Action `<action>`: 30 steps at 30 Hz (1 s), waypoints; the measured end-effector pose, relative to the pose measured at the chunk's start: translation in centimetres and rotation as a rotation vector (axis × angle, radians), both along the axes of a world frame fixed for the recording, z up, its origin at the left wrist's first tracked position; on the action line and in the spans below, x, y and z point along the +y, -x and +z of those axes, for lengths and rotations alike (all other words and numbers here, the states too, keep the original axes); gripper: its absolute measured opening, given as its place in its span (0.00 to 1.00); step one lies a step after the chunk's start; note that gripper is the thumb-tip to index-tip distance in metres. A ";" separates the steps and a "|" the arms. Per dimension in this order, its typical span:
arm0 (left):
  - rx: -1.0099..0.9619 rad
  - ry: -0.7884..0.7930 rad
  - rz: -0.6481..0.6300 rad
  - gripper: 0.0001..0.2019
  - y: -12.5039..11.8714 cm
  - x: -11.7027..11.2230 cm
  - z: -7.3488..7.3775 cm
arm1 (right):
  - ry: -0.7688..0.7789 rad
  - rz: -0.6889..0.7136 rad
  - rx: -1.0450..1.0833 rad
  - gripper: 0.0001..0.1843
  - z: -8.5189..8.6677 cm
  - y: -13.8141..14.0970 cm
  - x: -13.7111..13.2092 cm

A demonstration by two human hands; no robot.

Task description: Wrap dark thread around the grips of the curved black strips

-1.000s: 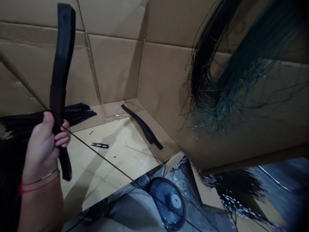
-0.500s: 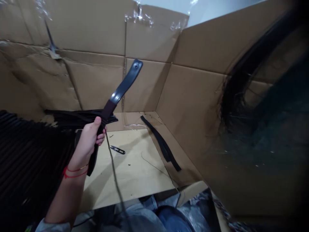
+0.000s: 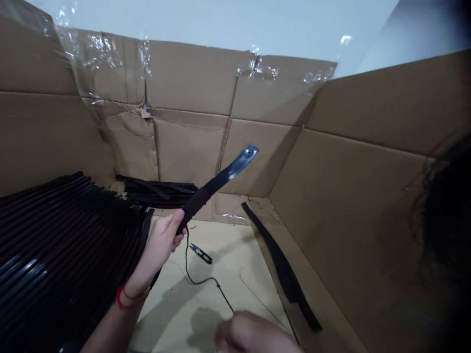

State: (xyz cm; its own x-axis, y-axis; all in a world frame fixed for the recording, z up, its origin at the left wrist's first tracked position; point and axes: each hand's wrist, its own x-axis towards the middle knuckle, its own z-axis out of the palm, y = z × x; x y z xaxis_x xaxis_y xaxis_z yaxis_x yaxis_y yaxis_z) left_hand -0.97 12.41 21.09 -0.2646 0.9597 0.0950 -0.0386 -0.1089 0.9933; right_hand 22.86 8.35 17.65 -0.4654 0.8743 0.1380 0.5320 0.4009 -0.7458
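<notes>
My left hand (image 3: 165, 238) is closed around a long black strip (image 3: 233, 169). Its glossy, curved end has a hole and points up to the right. Just above my thumb, a dark wrapped band (image 3: 198, 198) covers part of the strip. From beneath my grip a thin dark cord (image 3: 200, 282) hangs slack, with a small knot along it, and runs to my right hand (image 3: 253, 333). That hand is blurred and partly cut off at the bottom edge, with its fingers curled at the cord. Small black thread snips (image 3: 201, 253) lie on the pale board (image 3: 221, 235).
Many black strips (image 3: 55, 235) are stacked in a row at the left. Another pile of strips (image 3: 162, 193) lies at the back. Flat black strips (image 3: 283, 269) rest along the right side. Tall cardboard walls (image 3: 191, 147) enclose the work area. Dark hair blurs the right edge.
My right hand has come down from the upper right, where it was smeared, to the bottom middle. The cord, straighter before, now hangs in a loose curve. The view has shifted.
</notes>
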 end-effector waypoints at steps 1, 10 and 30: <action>0.000 0.008 0.009 0.31 -0.4 -0.2 -0.3 | -0.002 0.053 0.009 0.16 0.4 1.2 0.8; 0.313 -0.027 0.226 0.24 -4.5 -2.5 -3.4 | -0.022 -0.028 0.540 0.17 -0.7 10.0 2.7; -0.206 0.047 -0.253 0.30 -5.4 -6.3 -4.5 | 0.588 0.176 0.982 0.20 0.1 6.1 2.1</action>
